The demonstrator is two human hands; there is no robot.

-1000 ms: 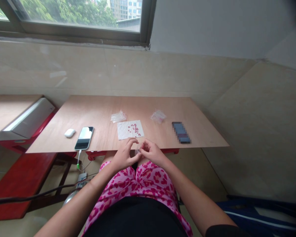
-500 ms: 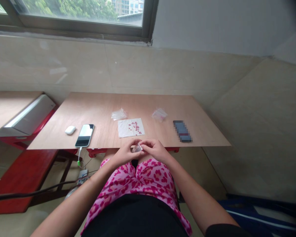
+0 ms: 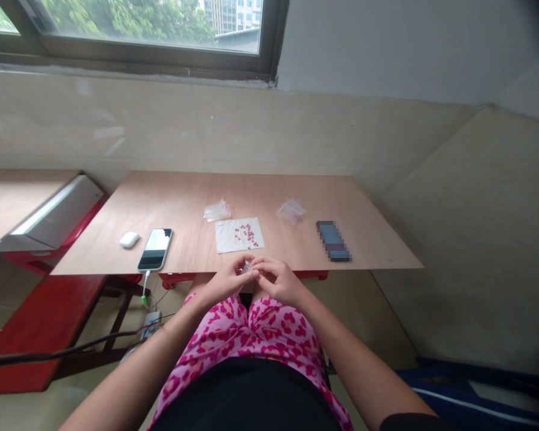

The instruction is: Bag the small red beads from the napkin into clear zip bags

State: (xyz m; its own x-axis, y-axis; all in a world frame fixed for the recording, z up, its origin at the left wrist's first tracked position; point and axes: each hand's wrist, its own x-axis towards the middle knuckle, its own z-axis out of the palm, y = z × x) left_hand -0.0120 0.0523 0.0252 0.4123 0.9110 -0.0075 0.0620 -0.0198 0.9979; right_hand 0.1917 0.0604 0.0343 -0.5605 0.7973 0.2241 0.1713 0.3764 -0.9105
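Just off the table's front edge, my left hand (image 3: 228, 281) and my right hand (image 3: 281, 280) meet over my lap, both closed on a small clear plastic bag (image 3: 247, 267). Fingers cover most of the bag, so its contents cannot be made out. Beyond my hands lies a white cloth or tissue (image 3: 227, 236) with several small red pieces (image 3: 248, 233) scattered on its right part. A pile of clear bags (image 3: 217, 210) rests behind it to the left, and another group of clear bags (image 3: 290, 211) lies behind it to the right.
On the wooden table (image 3: 170, 197), a phone (image 3: 155, 249) with a white cable and a white case (image 3: 129, 239) lie at the left. A dark, pixelated phone (image 3: 333, 240) lies at the right. A red bench (image 3: 40, 335) stands below left.
My fingers have shifted around the small bag, which is now more covered and no longer spread between the hands. The view has tilted slightly; the things on the table lie as before.
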